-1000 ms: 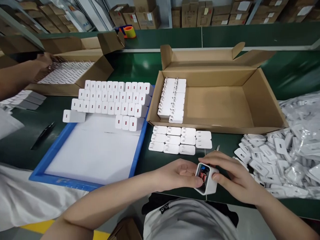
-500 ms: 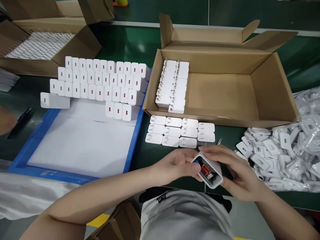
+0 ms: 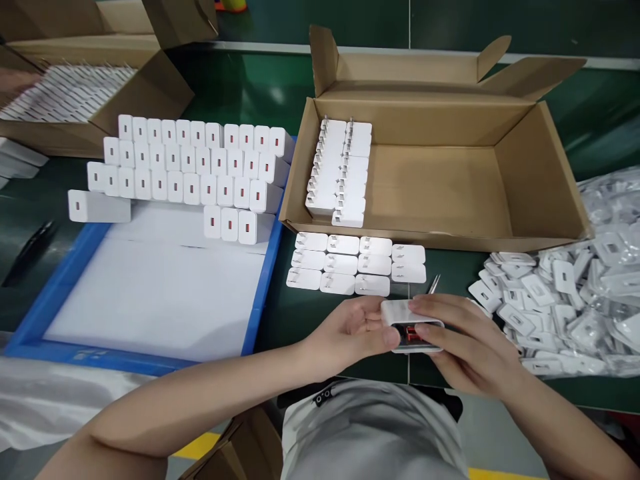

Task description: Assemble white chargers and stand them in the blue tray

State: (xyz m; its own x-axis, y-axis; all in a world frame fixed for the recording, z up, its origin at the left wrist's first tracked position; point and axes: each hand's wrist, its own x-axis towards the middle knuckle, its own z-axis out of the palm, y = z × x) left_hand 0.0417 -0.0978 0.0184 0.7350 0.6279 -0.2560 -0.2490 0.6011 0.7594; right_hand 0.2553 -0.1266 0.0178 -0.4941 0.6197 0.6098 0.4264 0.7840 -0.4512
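Note:
Between my two hands is a white charger housing [image 3: 397, 311], its open end facing me and red and dark parts showing inside. My left hand [image 3: 350, 337] grips its left side, thumb at the lower edge of the opening. My right hand [image 3: 467, 340] is closed around the right side, with one finger across the opening. Just beyond my right hand lie metal tweezers [image 3: 434, 284], partly hidden. Rows of white chargers [image 3: 340, 264] with pins up lie on the table past my hands. At right is a pile of white end caps [image 3: 537, 290].
A cardboard box [image 3: 450, 237] holds chargers along its left side. A blue-rimmed tray [image 3: 257, 313] has stacked chargers [image 3: 173, 157] at its back. Clear plastic bags [image 3: 607, 267] lie at right. Another person's hand [image 3: 17, 80] is at the far-left box [image 3: 145, 87].
The housing has turned in my hands, so its opening is now wider than tall, and a right finger crosses it. Another person's hand has moved to the far-left box.

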